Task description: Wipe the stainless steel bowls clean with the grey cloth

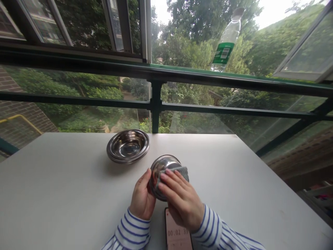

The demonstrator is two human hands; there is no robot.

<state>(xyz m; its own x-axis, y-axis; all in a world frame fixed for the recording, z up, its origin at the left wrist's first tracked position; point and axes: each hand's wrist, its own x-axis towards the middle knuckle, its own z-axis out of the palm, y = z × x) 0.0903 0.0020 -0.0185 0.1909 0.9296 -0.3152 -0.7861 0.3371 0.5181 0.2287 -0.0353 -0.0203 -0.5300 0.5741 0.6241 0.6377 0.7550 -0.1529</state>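
From my remote seat I see window frames (146, 31) at upper left, bright sky (270, 14) (nearly white) at upper right, trees (192, 27), a dark green railing (156, 90), and a white table (65, 187) below.

The held bowl (166, 160) is glossy metal, the cloth (184, 171) rough, the tabletop (65, 194) smooth.

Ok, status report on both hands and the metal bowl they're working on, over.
Left hand gripping bowl at its edge. Right hand pressing gray cloth against it. Nothing apparently blocking; phone lies close by.
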